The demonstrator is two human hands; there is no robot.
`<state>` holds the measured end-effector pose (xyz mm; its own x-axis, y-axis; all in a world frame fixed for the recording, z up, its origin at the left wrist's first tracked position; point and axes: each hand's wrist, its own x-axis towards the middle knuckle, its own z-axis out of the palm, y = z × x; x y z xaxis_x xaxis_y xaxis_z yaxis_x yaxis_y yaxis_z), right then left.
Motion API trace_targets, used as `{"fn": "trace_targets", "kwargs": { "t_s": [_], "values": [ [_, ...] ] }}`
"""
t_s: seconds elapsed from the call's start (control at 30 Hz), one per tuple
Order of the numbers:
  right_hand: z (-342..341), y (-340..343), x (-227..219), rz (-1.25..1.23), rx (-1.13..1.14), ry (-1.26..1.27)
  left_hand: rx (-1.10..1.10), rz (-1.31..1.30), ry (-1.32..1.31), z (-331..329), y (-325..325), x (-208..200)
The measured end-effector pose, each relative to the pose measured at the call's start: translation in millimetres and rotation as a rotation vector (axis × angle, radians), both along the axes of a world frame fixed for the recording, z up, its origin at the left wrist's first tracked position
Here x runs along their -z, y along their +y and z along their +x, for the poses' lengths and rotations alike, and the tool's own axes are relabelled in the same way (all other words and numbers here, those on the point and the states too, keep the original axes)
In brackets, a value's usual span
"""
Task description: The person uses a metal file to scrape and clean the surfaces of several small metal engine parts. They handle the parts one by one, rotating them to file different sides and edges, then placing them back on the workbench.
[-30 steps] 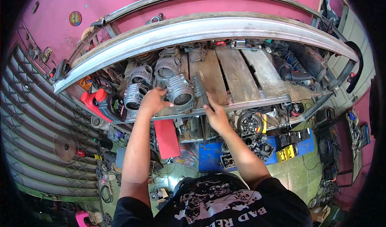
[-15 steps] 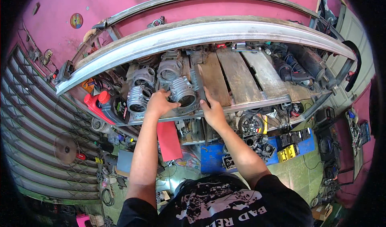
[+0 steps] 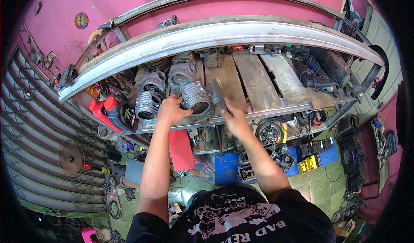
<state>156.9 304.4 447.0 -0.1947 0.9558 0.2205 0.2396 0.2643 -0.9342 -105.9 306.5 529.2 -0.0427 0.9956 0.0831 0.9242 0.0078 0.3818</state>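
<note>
My left hand point(image 3: 170, 110) grips the near side of a finned metal engine cylinder point(image 3: 197, 93), its thumb by the rim of the round bore. The cylinder lies on the plank shelf with its bore facing me. In my right hand point(image 3: 235, 120) is a long, dark wire brush point(image 3: 220, 97), blurred by motion and held upright just right of the cylinder. Whether its bristles touch the fins I cannot tell. A second finned cylinder point(image 3: 148, 103) sits to the left, and a grey metal housing point(image 3: 181, 73) stands behind the held one.
A metal rail point(image 3: 215, 32) crosses above the shelf's back. Red and black oil bottles point(image 3: 125, 116) stand at the shelf's left end. Power tools point(image 3: 317, 73) lie at the right. Below are a red panel point(image 3: 181, 150), engine parts point(image 3: 269, 157) and a blue board point(image 3: 226, 169).
My right hand has shifted slightly right and nearer, taking the wire brush away from the cylinder's side and tilting it. My left hand keeps its hold on the cylinder.
</note>
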Motion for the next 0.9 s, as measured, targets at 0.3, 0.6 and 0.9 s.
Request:
{"fn": "trace_targets", "kwargs": {
  "t_s": [0.3, 0.6, 0.9],
  "values": [
    [13.0, -42.9, 34.6, -0.076, -0.070, 0.190, 0.000, 0.051, 0.031, -18.3, 1.9, 14.2],
    [-15.4, -7.7, 13.9, -0.295, 0.042, 0.343, 0.082, 0.025, -0.035, -26.2, 7.3, 7.3],
    [-2.2, -100.0, 56.8, -0.080, -0.027, 0.276, 0.090, -0.052, 0.019, -35.8, 11.2, 8.2]
  ]
}}
